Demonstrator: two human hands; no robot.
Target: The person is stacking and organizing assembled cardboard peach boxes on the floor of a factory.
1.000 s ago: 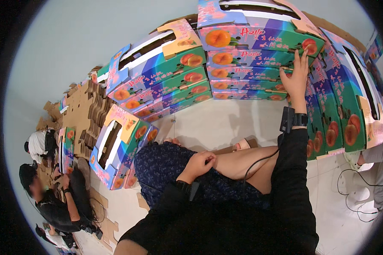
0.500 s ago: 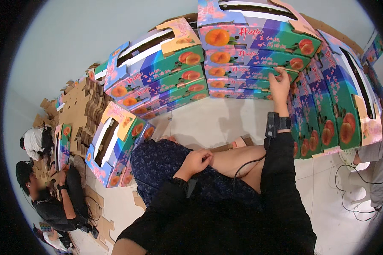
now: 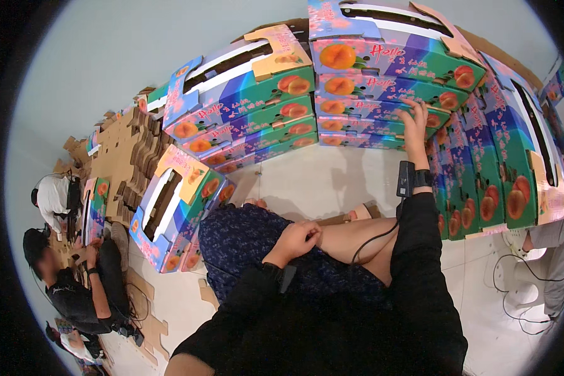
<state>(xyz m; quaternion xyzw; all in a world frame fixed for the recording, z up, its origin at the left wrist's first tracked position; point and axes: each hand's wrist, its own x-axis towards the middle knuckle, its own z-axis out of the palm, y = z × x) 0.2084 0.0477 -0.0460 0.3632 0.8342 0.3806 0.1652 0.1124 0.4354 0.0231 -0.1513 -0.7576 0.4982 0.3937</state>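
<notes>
In front of me rises a stack of colourful peach-printed cardboard boxes (image 3: 382,84) with folded tops and long slots. My right hand (image 3: 415,122) reaches up to the stack's right side, fingers spread against the front faces of the middle boxes, with nothing held. Low on my lap, over dark patterned cloth, my left hand (image 3: 297,240) rests with its fingers loosely curled in and nothing visible in them. A second stack of the same boxes (image 3: 250,94) stands to the left of the first, and a third (image 3: 504,156) runs along the right.
A smaller pair of boxes (image 3: 178,207) stands near my left knee. Behind it are piled flat brown cardboard sheets (image 3: 125,156). A person in black (image 3: 75,294) handles a box at far left. Cables (image 3: 526,313) trail by a white stool (image 3: 525,291) at right.
The whole view has shifted slightly, moving the stacks rightward in the picture. My right hand stays at the same stack, its fingers a little more spread. My left hand keeps resting on my lap.
</notes>
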